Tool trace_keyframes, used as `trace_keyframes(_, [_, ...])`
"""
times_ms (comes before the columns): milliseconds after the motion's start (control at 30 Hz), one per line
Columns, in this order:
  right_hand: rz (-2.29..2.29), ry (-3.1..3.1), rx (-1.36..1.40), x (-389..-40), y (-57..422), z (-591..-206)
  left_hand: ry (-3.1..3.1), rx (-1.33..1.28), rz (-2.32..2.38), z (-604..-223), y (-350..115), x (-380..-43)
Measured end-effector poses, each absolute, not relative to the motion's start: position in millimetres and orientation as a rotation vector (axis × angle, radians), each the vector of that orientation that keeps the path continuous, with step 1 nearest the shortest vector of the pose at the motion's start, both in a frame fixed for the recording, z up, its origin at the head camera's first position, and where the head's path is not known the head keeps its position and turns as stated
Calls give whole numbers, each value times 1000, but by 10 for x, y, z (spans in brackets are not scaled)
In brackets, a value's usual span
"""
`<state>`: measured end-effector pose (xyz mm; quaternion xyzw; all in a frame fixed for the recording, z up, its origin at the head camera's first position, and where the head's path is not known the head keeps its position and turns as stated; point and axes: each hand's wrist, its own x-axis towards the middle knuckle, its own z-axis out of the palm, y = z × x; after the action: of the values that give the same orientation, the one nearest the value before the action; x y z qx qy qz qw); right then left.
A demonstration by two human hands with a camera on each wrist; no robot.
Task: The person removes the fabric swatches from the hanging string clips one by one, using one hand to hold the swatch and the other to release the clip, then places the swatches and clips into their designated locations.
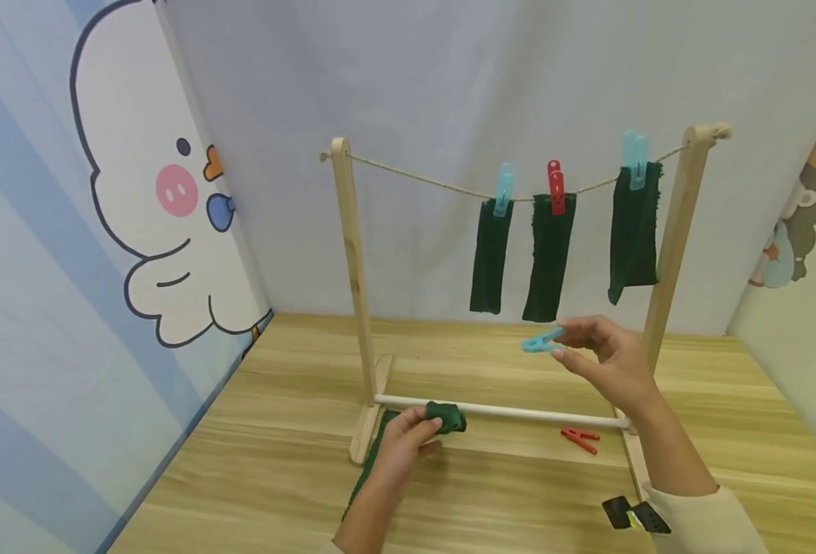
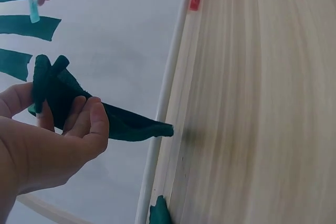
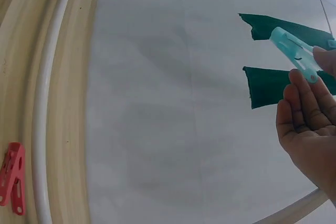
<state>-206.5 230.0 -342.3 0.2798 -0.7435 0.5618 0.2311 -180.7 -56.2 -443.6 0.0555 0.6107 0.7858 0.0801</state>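
Note:
A bunched dark green cloth is pinched in my left hand, low by the rack's white crossbar; the left wrist view shows part of the cloth hanging from the fingers. My right hand holds a light blue clothespin between thumb and fingers, below the hanging cloths. On the rope hang three green cloth strips: one under a blue clothespin, one under a red clothespin, and one at the right under blue pegging.
The wooden rack's left post and right post hold the rope. A white crossbar joins their feet. A red clothespin lies on the table. More green cloth lies beside my left forearm.

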Motion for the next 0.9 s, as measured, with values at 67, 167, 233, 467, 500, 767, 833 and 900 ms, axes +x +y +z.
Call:
trace_keyframes(67, [1559,-2070,743,-2050,2330,-3467,1795,175,2362,-4442,-559,-1802])
trace_keyframes(167, [1586,-2117,707,-2024,2384,-3544,1797,177,2339,-4462,-585,-1784])
trace_keyframes(233, [1613,-2147,691,-2003,2426,-3602,1821,158,2304,-4482,-622,-1768])
trace_keyframes(467, [1873,-2160,656,-1921,2535,-3804,1906,66,2185,-4529,-825,-1690])
trace_keyframes(500, [1899,-2163,645,-1910,2543,-3828,1909,60,2172,-4534,-852,-1680])
trace_keyframes(767, [1911,-2355,515,-1835,2612,-4008,2014,96,2030,-4552,-975,-1634])
trace_keyframes(833, [1908,-2395,478,-1816,2625,-4043,2033,97,2007,-4557,-1005,-1619])
trace_keyframes(900, [1896,-2430,437,-1797,2643,-4075,2054,97,1990,-4565,-1039,-1603])
